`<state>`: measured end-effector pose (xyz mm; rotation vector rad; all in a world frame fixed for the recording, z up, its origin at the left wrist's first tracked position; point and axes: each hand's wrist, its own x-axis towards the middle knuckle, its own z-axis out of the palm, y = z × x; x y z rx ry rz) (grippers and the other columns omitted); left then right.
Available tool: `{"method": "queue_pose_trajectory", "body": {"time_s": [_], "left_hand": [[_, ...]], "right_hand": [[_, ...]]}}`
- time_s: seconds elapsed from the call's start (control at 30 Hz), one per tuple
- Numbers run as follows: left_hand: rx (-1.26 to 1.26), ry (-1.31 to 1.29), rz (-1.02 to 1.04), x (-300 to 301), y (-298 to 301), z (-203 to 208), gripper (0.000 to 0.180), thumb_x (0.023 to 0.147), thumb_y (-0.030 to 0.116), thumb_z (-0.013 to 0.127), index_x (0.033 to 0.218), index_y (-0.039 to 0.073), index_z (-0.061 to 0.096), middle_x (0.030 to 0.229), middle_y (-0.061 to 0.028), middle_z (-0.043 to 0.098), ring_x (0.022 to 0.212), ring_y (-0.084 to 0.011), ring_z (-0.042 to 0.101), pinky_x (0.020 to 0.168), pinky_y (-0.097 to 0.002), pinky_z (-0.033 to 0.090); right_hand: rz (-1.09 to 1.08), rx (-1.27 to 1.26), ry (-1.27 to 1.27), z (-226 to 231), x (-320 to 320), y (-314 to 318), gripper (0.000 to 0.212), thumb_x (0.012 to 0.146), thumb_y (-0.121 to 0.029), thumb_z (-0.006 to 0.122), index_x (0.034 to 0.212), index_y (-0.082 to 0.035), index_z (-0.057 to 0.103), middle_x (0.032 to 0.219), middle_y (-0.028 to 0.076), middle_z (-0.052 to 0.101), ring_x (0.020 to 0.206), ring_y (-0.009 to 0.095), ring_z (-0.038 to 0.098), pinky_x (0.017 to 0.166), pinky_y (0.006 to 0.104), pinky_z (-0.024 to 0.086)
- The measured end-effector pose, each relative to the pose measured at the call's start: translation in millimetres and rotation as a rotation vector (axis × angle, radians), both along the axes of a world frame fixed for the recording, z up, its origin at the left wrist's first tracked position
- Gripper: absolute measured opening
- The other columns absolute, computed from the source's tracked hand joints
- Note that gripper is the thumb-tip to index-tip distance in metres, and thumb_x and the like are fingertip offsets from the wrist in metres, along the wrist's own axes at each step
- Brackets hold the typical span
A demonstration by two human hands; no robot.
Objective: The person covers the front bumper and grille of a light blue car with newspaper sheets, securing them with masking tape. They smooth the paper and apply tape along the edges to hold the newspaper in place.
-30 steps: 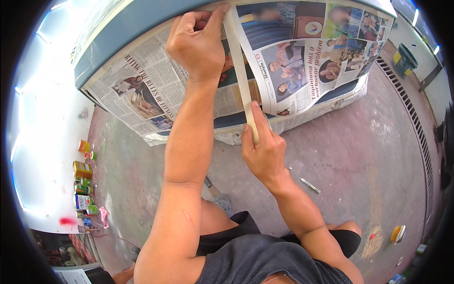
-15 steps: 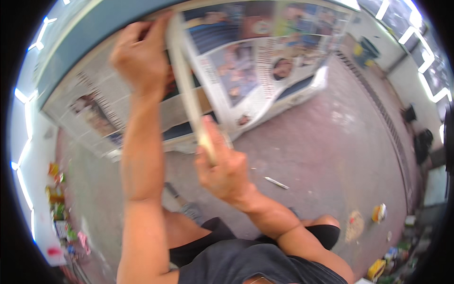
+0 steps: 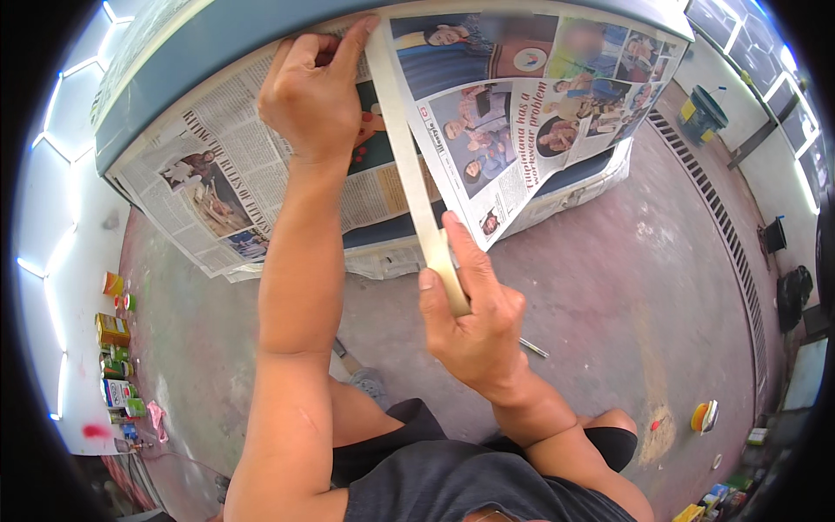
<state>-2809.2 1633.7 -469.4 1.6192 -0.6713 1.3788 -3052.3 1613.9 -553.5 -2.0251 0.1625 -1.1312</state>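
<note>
A pale strip of masking tape runs down from the upper edge of a blue-grey panel to its roll. My right hand is closed around that roll, with the strip pulled taut. My left hand is up at the panel's edge, fingers curled, its thumb tip pressing the tape's top end. Newspaper sheets cover the panel: one to the left of my left forearm, another right of the strip, with its lower corner hanging loose. Part of the panel's blue surface shows between sheets.
A pen-like stick and a flat-bladed tool lie on the concrete floor. Cans line the left wall. A floor grate, a dark bucket and black bags are along the right.
The view has shifted, so panel and hands appear further right. My right hand still holds the roll and sits slightly lower; my left thumb stays at the tape's top end.
</note>
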Motion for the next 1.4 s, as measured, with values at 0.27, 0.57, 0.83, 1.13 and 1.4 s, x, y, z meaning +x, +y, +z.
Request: {"method": "queue_pose_trajectory", "body": {"time_s": [0.27,0.57,0.83,1.13,1.4], "left_hand": [[-0.006,-0.026,-0.03,0.6,-2.6,-5.5,0.036,0.074,0.037,0.091,0.068,0.006,0.073,0.066,-0.0017,0.066,0.054,-0.0202,0.062,0.051,-0.033,0.047],[0.048,-0.136,-0.177,-7.9,10.9,-32.4,0.016,0.083,0.015,0.08,0.091,0.004,0.073,0.086,-0.0085,0.066,0.071,-0.0222,0.063,0.058,-0.0332,0.047],[0.274,-0.296,0.036,-6.5,13.6,-75.9,0.056,0.079,0.031,0.083,0.129,0.013,0.066,0.144,-0.0118,0.052,0.144,-0.0403,0.033,0.107,-0.0498,0.025],[0.318,-0.214,0.075,2.8,13.2,-79.5,0.058,0.079,0.026,0.08,0.133,0.013,0.066,0.154,-0.0113,0.046,0.151,-0.0423,0.019,0.108,-0.0512,0.017],[0.328,-0.222,0.053,2.2,15.5,-70.9,0.061,0.076,0.024,0.083,0.134,0.015,0.065,0.152,-0.0085,0.05,0.151,-0.0401,0.023,0.111,-0.0492,0.017]], "right_hand": [[-0.013,0.037,0.055,15.4,-4.5,-14.7,0.052,0.093,-0.005,0.068,0.142,0.007,0.054,0.098,0.02,0.063,0.071,0.028,0.068,0.062,0.034,0.054],[-0.021,0.057,0.041,20.1,-7.4,-20.3,0.05,0.094,-0.007,0.067,0.142,0.003,0.057,0.057,0.0,0.043,0.052,0.007,0.041,0.052,0.0246,0.038],[-0.03,0.032,0.104,37.0,-22.5,-16.9,0.052,0.089,-0.003,0.068,0.14,0.006,0.056,0.101,0.02,0.076,0.068,0.025,0.074,0.062,0.0328,0.057],[-0.035,-0.01,0.079,34.2,-16.5,-11.9,0.044,0.091,-0.002,0.065,0.134,0.005,0.062,0.1,0.02,0.076,0.063,0.024,0.071,0.061,0.0329,0.055],[-0.096,-0.076,0.124,-11.6,33.6,-15.2,0.033,0.09,-0.004,0.068,0.123,-0.004,0.072,0.069,0.013,0.067,0.054,0.027,0.064,0.053,0.0373,0.049]]}}
